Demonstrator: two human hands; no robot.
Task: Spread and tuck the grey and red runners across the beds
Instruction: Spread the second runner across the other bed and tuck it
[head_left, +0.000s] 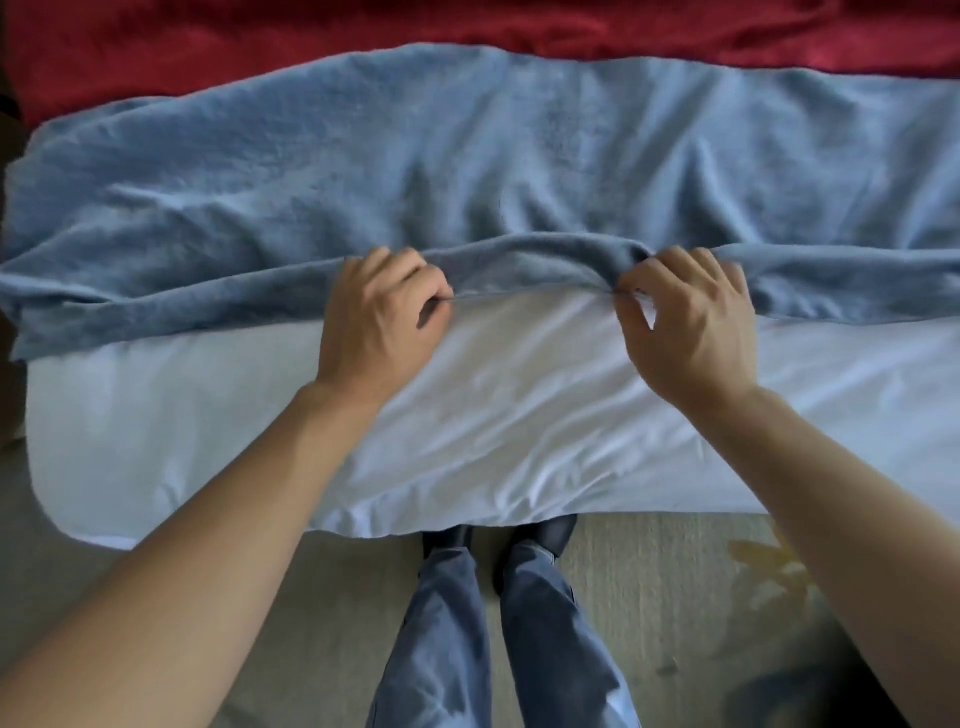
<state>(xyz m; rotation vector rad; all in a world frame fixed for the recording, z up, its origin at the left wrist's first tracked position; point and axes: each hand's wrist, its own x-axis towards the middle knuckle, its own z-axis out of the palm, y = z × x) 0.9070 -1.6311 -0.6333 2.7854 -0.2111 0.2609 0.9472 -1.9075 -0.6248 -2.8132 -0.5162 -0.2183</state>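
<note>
Runner on bed (crosswise)

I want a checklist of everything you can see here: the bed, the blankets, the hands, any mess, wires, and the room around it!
Surface: bed with white sheet, wrinkled, bare along the near side.
Job's things: grey runner lies rumpled across the bed, near edge lifted into a fold; red runner lies beyond it, at the top of the view.
Clutter: nothing seen.
Grips: left hand and right hand each pinch the grey runner's near edge, set apart.
Cables: nothing seen.
Surroundings: pale carpet with a yellowish pattern at right; the person's blue trousers and dark shoes at the bed's edge.
</note>
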